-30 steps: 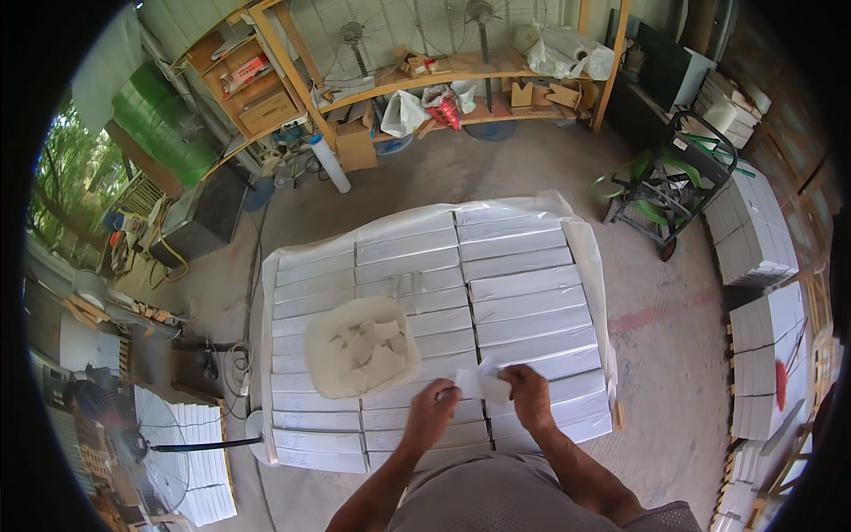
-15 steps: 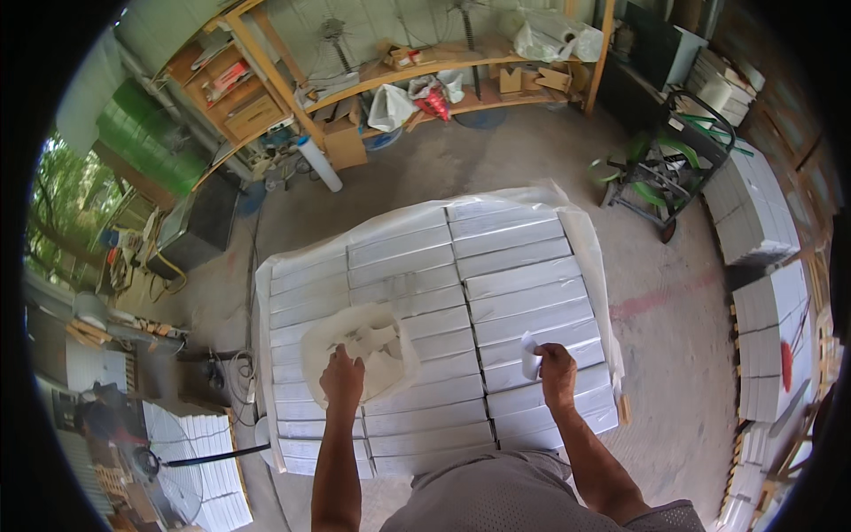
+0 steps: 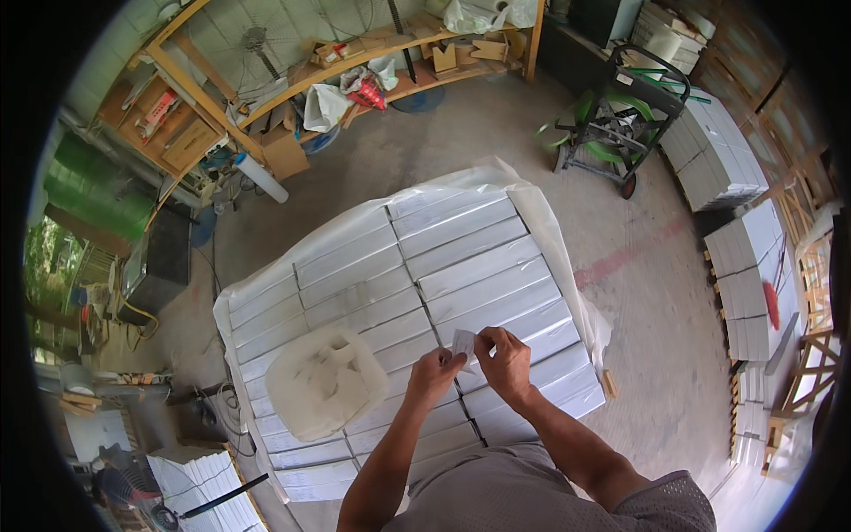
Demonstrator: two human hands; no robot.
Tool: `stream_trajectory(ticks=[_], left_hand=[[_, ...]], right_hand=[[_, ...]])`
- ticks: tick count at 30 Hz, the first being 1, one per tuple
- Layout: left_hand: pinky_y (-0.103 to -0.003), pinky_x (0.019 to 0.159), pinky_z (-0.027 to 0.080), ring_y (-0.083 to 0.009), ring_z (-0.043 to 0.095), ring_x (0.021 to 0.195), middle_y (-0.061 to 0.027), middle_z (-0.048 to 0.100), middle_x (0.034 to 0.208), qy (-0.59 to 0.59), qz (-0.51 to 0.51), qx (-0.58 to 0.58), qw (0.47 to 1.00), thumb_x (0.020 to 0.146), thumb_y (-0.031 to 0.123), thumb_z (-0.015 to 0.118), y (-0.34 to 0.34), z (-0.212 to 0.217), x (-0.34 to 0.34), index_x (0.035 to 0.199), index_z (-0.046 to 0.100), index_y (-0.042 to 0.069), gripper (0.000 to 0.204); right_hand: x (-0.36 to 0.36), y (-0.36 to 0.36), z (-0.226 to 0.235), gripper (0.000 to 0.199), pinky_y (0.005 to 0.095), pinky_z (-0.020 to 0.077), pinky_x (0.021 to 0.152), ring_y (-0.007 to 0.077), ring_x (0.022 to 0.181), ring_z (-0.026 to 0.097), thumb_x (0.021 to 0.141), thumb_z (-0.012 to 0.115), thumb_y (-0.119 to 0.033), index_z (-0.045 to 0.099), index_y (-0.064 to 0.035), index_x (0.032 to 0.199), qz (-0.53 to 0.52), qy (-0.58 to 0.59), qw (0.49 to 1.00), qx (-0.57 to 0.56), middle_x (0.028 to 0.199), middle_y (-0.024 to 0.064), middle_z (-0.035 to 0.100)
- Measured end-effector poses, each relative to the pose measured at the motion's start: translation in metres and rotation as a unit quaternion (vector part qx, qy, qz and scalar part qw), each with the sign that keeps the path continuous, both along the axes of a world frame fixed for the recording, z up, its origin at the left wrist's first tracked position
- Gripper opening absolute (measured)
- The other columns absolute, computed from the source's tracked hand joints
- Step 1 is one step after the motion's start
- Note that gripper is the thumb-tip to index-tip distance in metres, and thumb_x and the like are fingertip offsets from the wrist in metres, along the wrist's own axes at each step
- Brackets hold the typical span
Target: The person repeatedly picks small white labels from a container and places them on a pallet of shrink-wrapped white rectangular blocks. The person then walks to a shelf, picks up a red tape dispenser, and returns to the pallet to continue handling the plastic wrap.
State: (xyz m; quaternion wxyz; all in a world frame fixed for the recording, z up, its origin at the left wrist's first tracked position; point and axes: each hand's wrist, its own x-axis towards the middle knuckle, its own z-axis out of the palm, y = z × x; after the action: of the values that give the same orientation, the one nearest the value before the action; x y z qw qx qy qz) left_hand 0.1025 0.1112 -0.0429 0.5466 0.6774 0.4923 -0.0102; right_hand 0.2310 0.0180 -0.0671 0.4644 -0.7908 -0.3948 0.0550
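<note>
A small white paper slip (image 3: pixel 463 342) with faint grey marks is held up over the stack of long white cartons (image 3: pixel 483 275). My left hand (image 3: pixel 432 374) is closed on its lower edge, thumb over the paper. My right hand (image 3: pixel 505 363) is closed too, its fingertips pinched together at the slip's right edge. Left of my hands, a cloudy plastic tub (image 3: pixel 284 377), like a cut-down jug, sits on the cartons. Pale scraps (image 3: pixel 330 368) lie inside it. Thin clear film (image 3: pixel 554 239) drapes round the stack's edges.
Beyond the stack runs a wooden shelf (image 3: pixel 355 58) with bags and cardboard. A black wheeled cart (image 3: pixel 620 115) stands at the far right. More carton stacks (image 3: pixel 749 275) line the right side. At the left are a black box (image 3: pixel 158 270) and a white-and-blue roll (image 3: pixel 261 177).
My left hand has left the tub and moved right to the slip. My right hand has brought the slip left to meet it. The whole view has shifted and tilted.
</note>
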Motion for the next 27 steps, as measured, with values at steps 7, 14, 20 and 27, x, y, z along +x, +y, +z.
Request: stream_trajectory(ticks=[7,14,20,27], left_hand=[[-0.026,0.050,0.039,-0.0088,0.049,0.054,-0.0058,0.063,0.070,-0.045,0.045,-0.046,0.997,0.085,0.024,0.064,0.028,-0.030,0.005,0.093,0.066,0.001,0.025],[-0.031,0.057,0.046,-0.0161,0.060,0.058,-0.0091,0.065,0.066,-0.049,0.134,-0.055,0.988,0.081,0.028,0.064,0.103,-0.060,0.045,0.084,0.068,0.000,0.029],[-0.033,0.061,0.048,-0.0198,0.063,0.062,-0.0104,0.065,0.065,-0.041,0.105,0.047,0.992,0.081,0.029,0.063,0.184,-0.105,0.081,0.086,0.069,0.000,0.030],[-0.045,0.081,0.051,-0.0373,0.065,0.092,-0.0166,0.070,0.094,0.083,0.048,0.165,0.982,0.083,0.032,0.059,0.252,-0.144,0.114,0.094,0.071,0.009,0.028]], right_hand=[[0.029,0.020,-0.025,0.016,0.0289,0.0505,0.059,0.0179,0.061,0.064,0.086,0.064,-0.014,0.065,0.0012,0.088,-0.066,0.334,0.940,-0.040,0.072,0.0105,0.067],[0.055,0.074,-0.055,0.031,0.0280,0.0483,0.058,0.0142,0.064,0.064,0.084,0.067,-0.023,0.066,0.0064,0.091,-0.079,0.426,0.901,-0.012,0.077,0.0111,0.069],[0.081,0.152,-0.099,0.024,0.0344,0.0497,0.070,0.0223,0.074,0.064,0.082,0.070,-0.024,0.069,-0.0014,0.089,-0.125,0.196,0.971,-0.048,0.084,0.0118,0.067],[0.101,0.220,-0.132,0.011,0.0426,0.0403,0.090,0.0283,0.101,0.055,0.077,0.071,-0.018,0.064,-0.0092,0.075,-0.122,-0.021,0.992,-0.020,0.104,0.0053,0.063]])
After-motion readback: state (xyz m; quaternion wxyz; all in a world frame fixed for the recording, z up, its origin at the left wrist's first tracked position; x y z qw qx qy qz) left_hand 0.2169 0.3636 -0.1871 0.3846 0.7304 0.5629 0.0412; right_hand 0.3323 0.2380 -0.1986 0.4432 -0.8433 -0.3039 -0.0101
